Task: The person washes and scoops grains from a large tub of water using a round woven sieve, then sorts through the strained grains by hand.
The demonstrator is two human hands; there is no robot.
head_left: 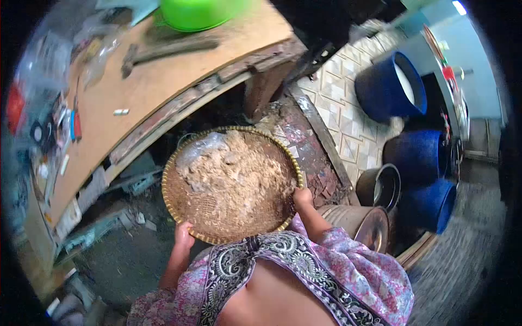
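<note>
A round woven bamboo tray (204, 205) is held out in front of my body, one hand at each side of its rim. Pale brown, crumbly material (239, 168) is heaped over much of it, and a clear plastic bag (202, 149) lies on the far left part. My left hand (185, 234) is closed on the near left rim. On the right rim, my right hand (303, 198) grips with the fingers mostly hidden under the edge.
To the left stands a wooden table (179, 70) with a hammer (163, 53), a green basin (201, 12) and clutter. Blue barrels (416, 160), a metal pot (379, 187) and a drum (356, 223) are at the right. A raised sill (321, 138) borders the tiled floor (348, 103).
</note>
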